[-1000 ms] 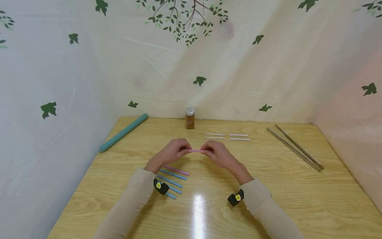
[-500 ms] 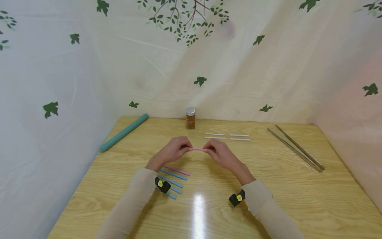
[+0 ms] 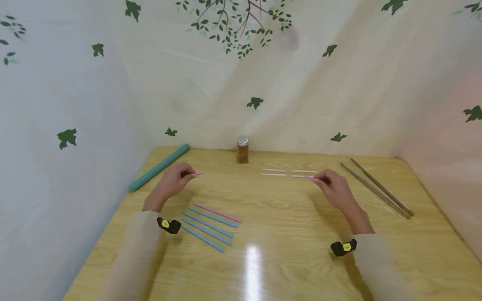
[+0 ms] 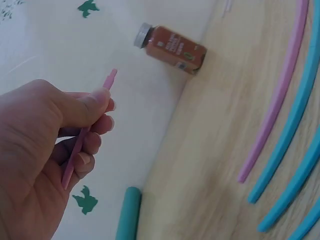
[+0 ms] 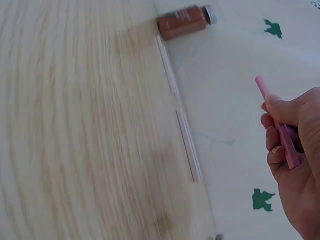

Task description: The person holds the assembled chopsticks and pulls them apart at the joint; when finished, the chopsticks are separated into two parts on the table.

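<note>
My left hand pinches a short pink stick piece between thumb and fingers, raised over the left of the table. That piece narrows to a small step at its upper tip. Out to the right, my right hand grips another short pink piece, its end overlapping a white piece in the head view. Between the hands and nearer me lie a longer pink stick and several blue sticks, roughly side by side. Several short white pieces lie in pairs toward the back.
A brown-filled jar with a silver lid stands at the back edge. At the back left lies a teal rod. Long metal tongs lie on the right. A leaf-patterned cloth rises behind the table.
Both hands held one pink stick between them near the middle. Now they are far apart, left hand to the left and right hand to the right, each with a pink piece.
</note>
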Demonstrator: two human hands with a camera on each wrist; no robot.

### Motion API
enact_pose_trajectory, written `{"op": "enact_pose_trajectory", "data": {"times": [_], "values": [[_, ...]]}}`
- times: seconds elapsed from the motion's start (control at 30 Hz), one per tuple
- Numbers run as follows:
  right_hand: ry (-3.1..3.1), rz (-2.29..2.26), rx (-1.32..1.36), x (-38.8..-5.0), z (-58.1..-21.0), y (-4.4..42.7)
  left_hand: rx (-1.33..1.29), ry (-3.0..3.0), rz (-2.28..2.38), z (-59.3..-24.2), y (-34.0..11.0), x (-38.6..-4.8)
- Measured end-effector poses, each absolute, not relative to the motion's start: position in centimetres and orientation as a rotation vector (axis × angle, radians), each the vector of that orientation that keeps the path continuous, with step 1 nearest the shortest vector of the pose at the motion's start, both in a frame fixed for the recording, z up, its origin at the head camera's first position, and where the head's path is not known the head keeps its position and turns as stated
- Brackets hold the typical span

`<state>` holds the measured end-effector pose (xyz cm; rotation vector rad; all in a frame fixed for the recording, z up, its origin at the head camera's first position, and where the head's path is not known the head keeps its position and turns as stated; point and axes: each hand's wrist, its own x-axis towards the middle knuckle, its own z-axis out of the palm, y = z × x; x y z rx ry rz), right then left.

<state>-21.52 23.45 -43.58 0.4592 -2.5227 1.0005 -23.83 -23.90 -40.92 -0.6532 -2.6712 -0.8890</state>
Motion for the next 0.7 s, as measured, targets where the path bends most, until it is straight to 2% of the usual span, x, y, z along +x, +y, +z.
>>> {"op": "enact_pose_trajectory", "data": {"times": [0.2,0.7], "values": [[-2.584,1.071,0.42,-21.0,-43.9,25.6,-0.743,-2.693,-0.912,-41.0,-23.3,-23.9],[-2.697,1.068,0.337,-22.4,-45.2,26.9,-0.843,-2.735,-1.071,-44.8,-13.0,-25.7]]}}
